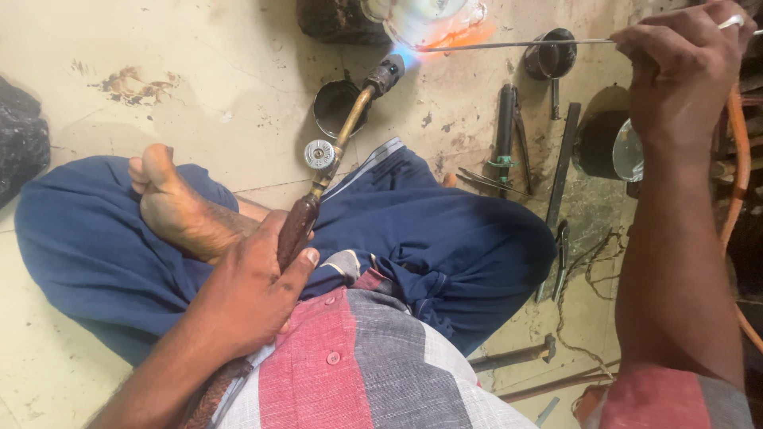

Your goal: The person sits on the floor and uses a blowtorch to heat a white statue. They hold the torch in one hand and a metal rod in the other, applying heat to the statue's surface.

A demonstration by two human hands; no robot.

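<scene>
thin metal rod (509,45) top centre, long axis level, tip in blue flame by glowing glass piece (433,20) | I see right hand (683,67) at upper right pinching its far end | left hand (254,290) lower centre wrapped round torch (342,147), nozzle angled up-right at rod tip | pliers (509,131) lie between

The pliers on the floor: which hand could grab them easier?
Probably the right hand. The pliers lie on the right side, beside that arm, but it now pinches a thin rod. The left hand grips the torch, far across the lap.
</scene>
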